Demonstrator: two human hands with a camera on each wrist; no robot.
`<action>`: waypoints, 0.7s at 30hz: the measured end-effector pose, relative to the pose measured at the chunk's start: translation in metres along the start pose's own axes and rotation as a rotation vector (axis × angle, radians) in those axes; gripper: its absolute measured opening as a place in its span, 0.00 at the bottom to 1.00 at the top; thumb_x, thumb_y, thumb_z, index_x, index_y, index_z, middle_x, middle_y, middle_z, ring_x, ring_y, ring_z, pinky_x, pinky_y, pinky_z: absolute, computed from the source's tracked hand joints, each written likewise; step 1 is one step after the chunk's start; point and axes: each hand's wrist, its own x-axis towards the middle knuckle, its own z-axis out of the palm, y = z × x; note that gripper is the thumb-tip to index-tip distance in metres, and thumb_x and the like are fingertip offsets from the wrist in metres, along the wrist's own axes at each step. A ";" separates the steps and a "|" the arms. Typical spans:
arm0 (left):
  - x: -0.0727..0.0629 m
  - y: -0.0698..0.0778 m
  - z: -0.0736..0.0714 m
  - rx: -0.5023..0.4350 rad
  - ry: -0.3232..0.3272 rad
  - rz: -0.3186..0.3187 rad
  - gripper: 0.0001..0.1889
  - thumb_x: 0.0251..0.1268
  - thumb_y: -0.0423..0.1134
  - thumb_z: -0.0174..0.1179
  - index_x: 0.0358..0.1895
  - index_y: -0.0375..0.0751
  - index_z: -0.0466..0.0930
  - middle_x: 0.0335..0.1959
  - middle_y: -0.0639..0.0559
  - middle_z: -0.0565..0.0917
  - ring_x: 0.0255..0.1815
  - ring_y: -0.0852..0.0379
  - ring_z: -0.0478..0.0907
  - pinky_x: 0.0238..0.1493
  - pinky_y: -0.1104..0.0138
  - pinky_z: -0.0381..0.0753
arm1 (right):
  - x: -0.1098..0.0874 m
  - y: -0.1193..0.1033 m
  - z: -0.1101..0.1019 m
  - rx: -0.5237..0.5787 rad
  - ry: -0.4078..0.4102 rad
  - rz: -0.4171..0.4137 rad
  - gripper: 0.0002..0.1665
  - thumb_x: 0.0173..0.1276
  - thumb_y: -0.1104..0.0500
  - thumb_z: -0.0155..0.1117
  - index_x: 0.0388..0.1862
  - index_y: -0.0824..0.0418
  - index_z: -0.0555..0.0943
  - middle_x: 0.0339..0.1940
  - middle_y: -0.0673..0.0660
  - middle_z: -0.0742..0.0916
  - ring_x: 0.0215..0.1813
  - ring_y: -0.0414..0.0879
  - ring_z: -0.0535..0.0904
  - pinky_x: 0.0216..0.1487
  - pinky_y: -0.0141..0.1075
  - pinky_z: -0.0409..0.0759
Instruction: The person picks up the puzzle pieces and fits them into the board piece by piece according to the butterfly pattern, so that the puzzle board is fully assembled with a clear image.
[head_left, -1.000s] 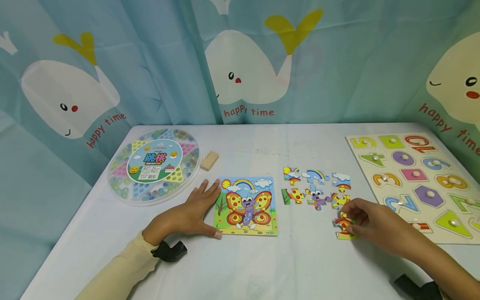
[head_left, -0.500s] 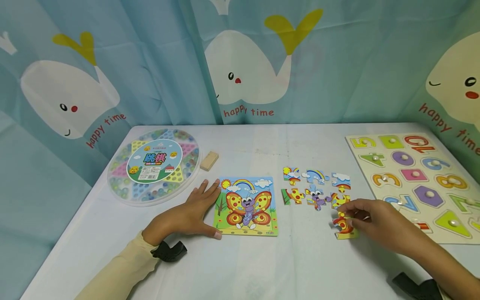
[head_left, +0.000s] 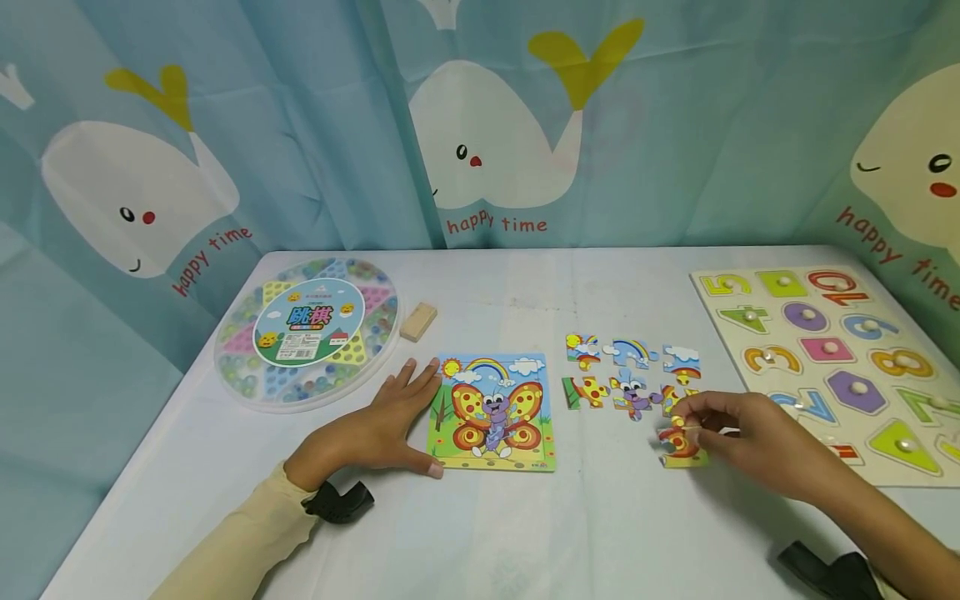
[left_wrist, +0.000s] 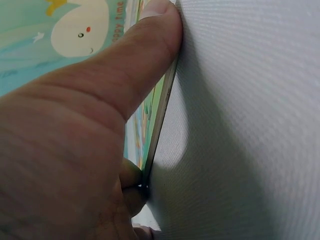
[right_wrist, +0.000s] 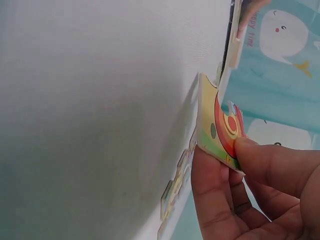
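A square butterfly picture board point(head_left: 491, 417) lies mid-table in the head view. My left hand point(head_left: 371, 429) rests at its left side with fingers spread; in the left wrist view the thumb point(left_wrist: 145, 45) lies along the board's edge. My right hand point(head_left: 761, 446) pinches a jigsaw piece point(head_left: 681, 443) with a red-orange swirl on yellow and green. In the right wrist view the piece point(right_wrist: 220, 125) stands tilted between thumb and fingers. Above it, several jigsaw pieces point(head_left: 633, 394) form two spaced rows; the fingertips partly cover the row's right-hand piece point(head_left: 670, 400).
A round marble game case point(head_left: 307, 325) sits at the back left, with a small wooden block point(head_left: 418, 322) beside it. At the right lies a knobbed number and shape board point(head_left: 832, 367), partly behind the right hand. A whale-print curtain point(head_left: 675, 150) hangs behind the table.
My right hand has moved slightly away from me and to the left with the jigsaw piece, closer to the row above. The left hand and the picture board have stayed put.
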 end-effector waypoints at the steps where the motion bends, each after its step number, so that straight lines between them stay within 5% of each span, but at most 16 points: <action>1: 0.000 0.000 0.000 0.001 0.001 0.001 0.64 0.46 0.62 0.72 0.78 0.36 0.40 0.79 0.48 0.34 0.76 0.44 0.23 0.72 0.46 0.32 | 0.001 -0.001 0.000 0.008 0.000 0.004 0.10 0.60 0.73 0.67 0.39 0.63 0.83 0.31 0.48 0.83 0.33 0.35 0.77 0.30 0.29 0.76; 12: 0.000 0.002 -0.001 -0.007 -0.002 -0.007 0.64 0.46 0.62 0.73 0.78 0.37 0.40 0.79 0.48 0.34 0.76 0.44 0.22 0.72 0.47 0.31 | 0.009 -0.010 0.002 0.064 0.120 -0.088 0.13 0.59 0.77 0.65 0.41 0.64 0.82 0.32 0.49 0.84 0.33 0.35 0.79 0.30 0.26 0.75; 21: 0.000 0.002 -0.001 -0.010 -0.002 -0.006 0.64 0.46 0.62 0.73 0.78 0.36 0.40 0.79 0.48 0.34 0.76 0.44 0.22 0.72 0.46 0.31 | 0.018 -0.020 0.007 0.115 0.140 -0.117 0.12 0.60 0.75 0.66 0.39 0.63 0.81 0.32 0.49 0.84 0.33 0.37 0.79 0.30 0.26 0.76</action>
